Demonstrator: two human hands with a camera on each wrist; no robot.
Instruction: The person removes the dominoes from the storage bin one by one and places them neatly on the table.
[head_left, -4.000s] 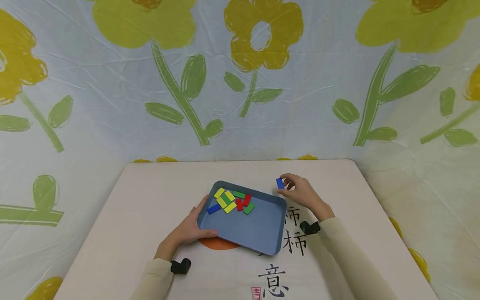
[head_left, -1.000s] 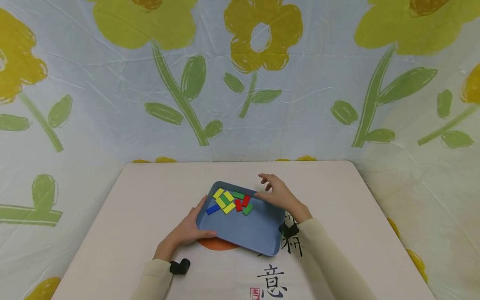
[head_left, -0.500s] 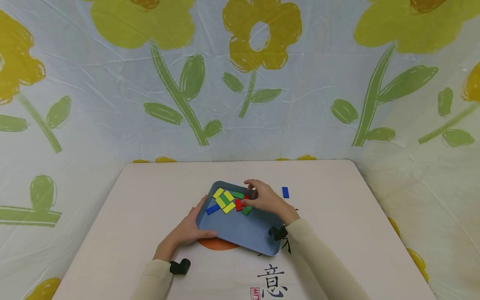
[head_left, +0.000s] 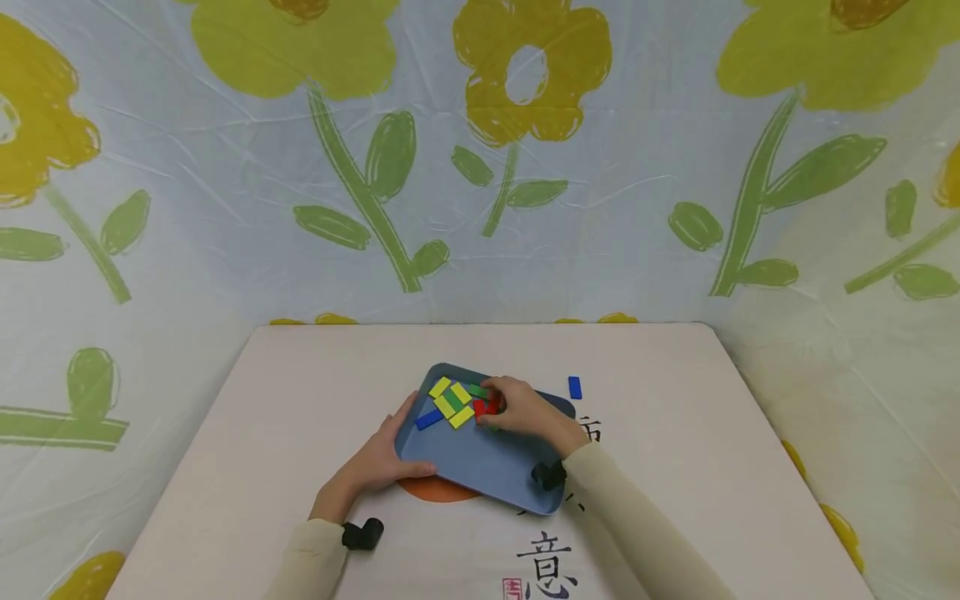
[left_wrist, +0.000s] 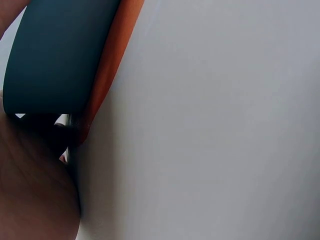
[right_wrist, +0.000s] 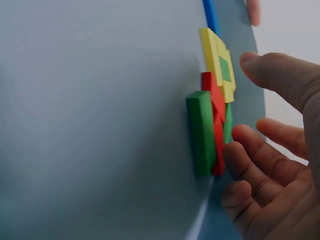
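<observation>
My left hand point(head_left: 378, 458) grips the near left corner of a blue-grey tray point(head_left: 468, 462), thumb on the front rim and fingers along the left side. Over the tray, my right hand point(head_left: 528, 410) hovers with thumb and fingers apart around the red blocks point(head_left: 480, 410). In the right wrist view nothing sits between those fingers; a green block point(right_wrist: 202, 135) lies beside the red ones. Several yellow blocks point(head_left: 462, 417) cluster round another green block point(head_left: 453, 401). A blue block point(head_left: 430, 419) lies at the tray's left. My right fingers partly hide the red and green blocks.
Behind the tray's right corner, a single blue block point(head_left: 574, 387) lies on the pale table point(head_left: 660, 392). Black characters point(head_left: 547, 567) and an orange shape point(head_left: 438, 490) are printed on the tabletop. A flowered cloth point(head_left: 615, 250) hangs behind and at the sides.
My right hand set the blue block on the table beyond the tray, then moved left and down over the red and green blocks. My left hand stays on the tray.
</observation>
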